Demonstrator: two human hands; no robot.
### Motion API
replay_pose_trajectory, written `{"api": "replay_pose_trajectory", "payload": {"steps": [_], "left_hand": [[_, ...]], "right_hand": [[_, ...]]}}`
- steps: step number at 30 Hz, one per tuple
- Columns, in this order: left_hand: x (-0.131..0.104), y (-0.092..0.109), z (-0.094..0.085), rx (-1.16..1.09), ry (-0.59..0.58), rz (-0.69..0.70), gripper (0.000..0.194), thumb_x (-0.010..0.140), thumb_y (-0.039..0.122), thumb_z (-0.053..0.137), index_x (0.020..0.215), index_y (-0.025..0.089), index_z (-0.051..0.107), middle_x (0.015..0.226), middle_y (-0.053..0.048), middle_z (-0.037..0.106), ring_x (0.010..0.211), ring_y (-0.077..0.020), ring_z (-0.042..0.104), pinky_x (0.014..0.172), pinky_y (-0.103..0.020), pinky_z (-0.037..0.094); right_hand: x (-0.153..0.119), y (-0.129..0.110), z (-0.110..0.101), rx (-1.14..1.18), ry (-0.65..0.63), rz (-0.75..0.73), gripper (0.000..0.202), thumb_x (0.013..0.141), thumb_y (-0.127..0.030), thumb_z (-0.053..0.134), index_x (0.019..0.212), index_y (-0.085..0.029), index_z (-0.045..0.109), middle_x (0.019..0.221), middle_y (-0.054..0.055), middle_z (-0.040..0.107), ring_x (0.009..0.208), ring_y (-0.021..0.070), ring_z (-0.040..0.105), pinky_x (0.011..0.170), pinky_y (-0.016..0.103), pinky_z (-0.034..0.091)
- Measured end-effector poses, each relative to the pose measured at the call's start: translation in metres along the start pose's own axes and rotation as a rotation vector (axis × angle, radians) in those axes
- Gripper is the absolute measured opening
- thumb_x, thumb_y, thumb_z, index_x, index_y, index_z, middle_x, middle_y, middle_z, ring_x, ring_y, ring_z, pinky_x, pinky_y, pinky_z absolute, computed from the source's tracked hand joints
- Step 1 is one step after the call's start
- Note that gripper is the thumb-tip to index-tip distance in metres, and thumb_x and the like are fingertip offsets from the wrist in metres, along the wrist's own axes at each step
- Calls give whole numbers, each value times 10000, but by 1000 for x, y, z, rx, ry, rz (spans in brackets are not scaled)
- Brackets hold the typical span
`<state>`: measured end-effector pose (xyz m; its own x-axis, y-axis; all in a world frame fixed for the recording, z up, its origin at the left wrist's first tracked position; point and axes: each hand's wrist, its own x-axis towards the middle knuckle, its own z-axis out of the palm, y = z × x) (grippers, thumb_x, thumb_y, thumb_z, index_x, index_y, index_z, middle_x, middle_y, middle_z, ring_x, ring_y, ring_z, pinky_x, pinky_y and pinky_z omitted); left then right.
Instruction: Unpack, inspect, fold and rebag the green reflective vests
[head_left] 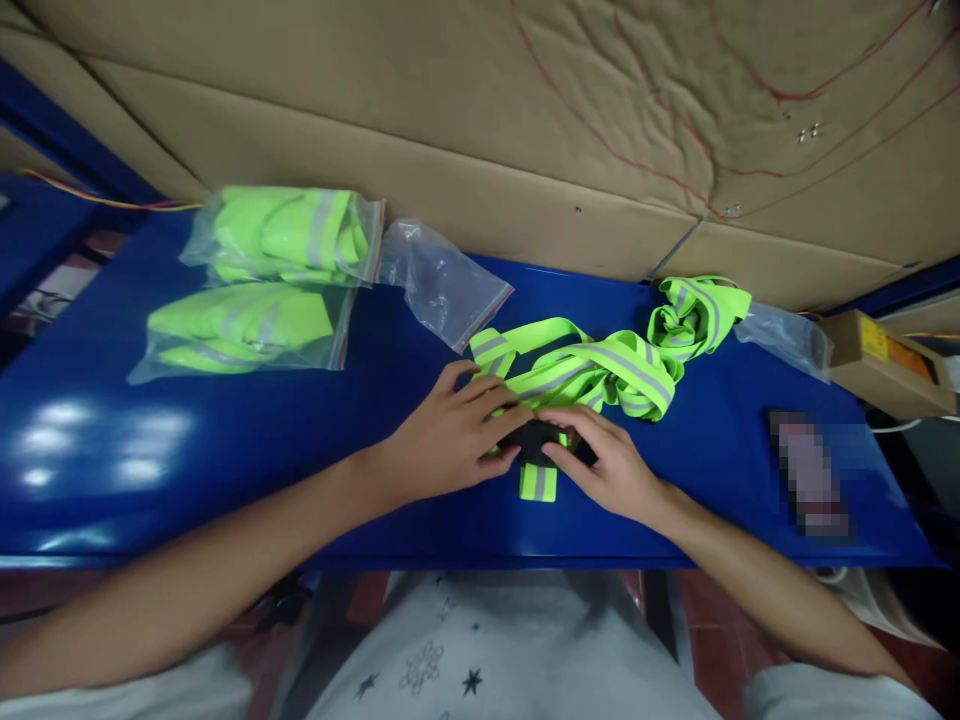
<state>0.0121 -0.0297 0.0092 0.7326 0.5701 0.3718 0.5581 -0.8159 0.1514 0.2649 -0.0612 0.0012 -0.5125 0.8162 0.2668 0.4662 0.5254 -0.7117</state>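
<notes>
Between my two hands is a small black piece (534, 442), threaded with neon yellow-green strap that has a grey stripe. My left hand (461, 430) grips its left side with thumb and fingers. On the right side, my right hand (607, 460) pinches it between thumb and fingers. A short strap end (538, 483) hangs below the black piece. Behind my hands lies a loose heap of the same strap (592, 372), and a bunched part (694, 315) sits farther right. The exact shape of the black piece is partly hidden by my fingers.
Two clear bags of folded neon strap (289, 235) (244, 328) lie at the left on the blue table (405, 530). An unfilled clear bag (442, 285) is behind my left hand. At right are another clear bag (787, 338), a cardboard box (862, 375) and a blurred-out object (810, 475).
</notes>
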Motion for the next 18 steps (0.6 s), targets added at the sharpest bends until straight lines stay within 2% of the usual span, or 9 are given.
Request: {"api": "replay_pose_trajectory", "payload": {"steps": [3, 6, 11, 18], "left_hand": [[1, 2, -3, 60, -57, 50, 351, 996, 331, 605, 1321, 200, 616, 1218, -77, 727, 1153, -266, 663, 1024, -452, 436], [3, 3, -8, 156, -109, 128, 393, 1008, 330, 615, 1368, 175, 580, 1203, -86, 726, 1123, -262, 668, 973, -429, 458], [5, 7, -15, 354, -160, 270, 302, 1030, 236, 558, 1309, 132, 606, 1062, -80, 730, 945, -251, 675, 858, -429, 461], [3, 7, -19, 304, -114, 256, 262, 1050, 301, 546, 1218, 130, 650, 1008, -60, 738, 912, -231, 685, 809, -410, 450]], "right_hand": [[2, 1, 3, 95, -8, 107, 300, 1015, -298, 631, 1305, -235, 582, 952, 19, 701, 840, 149, 679, 780, 293, 571], [3, 1, 5, 215, -17, 178, 266, 1019, -311, 625, 1268, -234, 574, 822, -24, 636, 749, 128, 627, 707, 273, 524], [4, -2, 2, 297, -50, 249, 283, 1003, -346, 648, 1253, -242, 564, 852, -14, 634, 809, 151, 634, 726, 301, 507], [6, 0, -11, 274, -123, 281, 288, 985, -342, 664, 1242, -242, 581, 824, -26, 578, 744, 133, 577, 633, 269, 468]]}}
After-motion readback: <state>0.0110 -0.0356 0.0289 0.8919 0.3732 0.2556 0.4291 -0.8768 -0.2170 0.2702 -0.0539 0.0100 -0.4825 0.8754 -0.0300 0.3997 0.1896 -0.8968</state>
